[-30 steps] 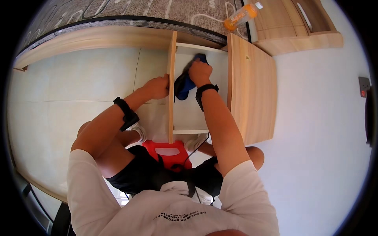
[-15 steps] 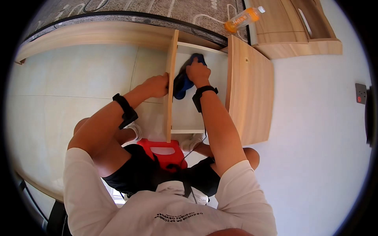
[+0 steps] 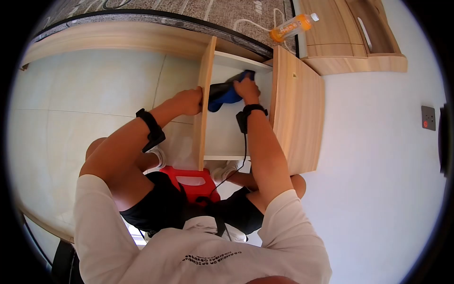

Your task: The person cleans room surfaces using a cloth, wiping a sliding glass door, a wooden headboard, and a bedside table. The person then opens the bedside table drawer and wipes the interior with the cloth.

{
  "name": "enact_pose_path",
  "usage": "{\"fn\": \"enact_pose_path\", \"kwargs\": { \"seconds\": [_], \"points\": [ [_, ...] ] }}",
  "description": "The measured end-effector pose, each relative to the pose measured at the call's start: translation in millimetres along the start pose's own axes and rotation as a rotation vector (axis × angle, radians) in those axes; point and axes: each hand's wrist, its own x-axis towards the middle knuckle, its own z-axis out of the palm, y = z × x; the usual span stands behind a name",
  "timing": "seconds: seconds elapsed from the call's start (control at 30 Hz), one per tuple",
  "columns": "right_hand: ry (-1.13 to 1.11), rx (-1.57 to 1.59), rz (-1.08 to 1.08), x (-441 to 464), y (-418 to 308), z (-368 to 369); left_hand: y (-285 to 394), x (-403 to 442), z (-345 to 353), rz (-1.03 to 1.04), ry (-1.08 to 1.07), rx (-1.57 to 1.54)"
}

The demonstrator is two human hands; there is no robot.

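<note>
A white-lined drawer (image 3: 227,137) is pulled out from a wooden cabinet (image 3: 300,113). Inside it, toward the far end, lies a blue and black item (image 3: 227,94), soft-looking and slanted; what it is I cannot make out. My right hand (image 3: 248,90) is closed on its upper right end. At the drawer's wooden front panel (image 3: 206,104), my left hand (image 3: 190,101) is curled against the outer face, its fingertips hidden at the panel's edge.
An orange drink bottle (image 3: 294,27) lies on the patterned grey surface (image 3: 189,10) beyond the drawer. A red plastic stool (image 3: 191,184) is between my legs. Another wooden unit (image 3: 336,28) stands at the back right, and a socket (image 3: 428,118) is on the wall.
My right hand has shifted right within the drawer, and the blue and black item has turned to lie flatter across it. My left hand remains at the front panel.
</note>
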Motion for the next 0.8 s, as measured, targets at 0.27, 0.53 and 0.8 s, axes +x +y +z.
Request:
{"fn": "enact_pose_path", "kwargs": {
  "seconds": [0.27, 0.53, 0.8],
  "points": [
    [0.332, 0.256, -0.235, -31, -36, 16, -2, 0, -4, 0.059, 0.005, 0.019],
    [0.319, 0.168, -0.461, -23, -69, -12, -1, 3, -6, 0.066, -0.002, 0.007],
    [0.311, -0.141, -0.210, -22, -42, -43, -5, 4, -1, -0.005, -0.052, 0.016]
  ]
}}
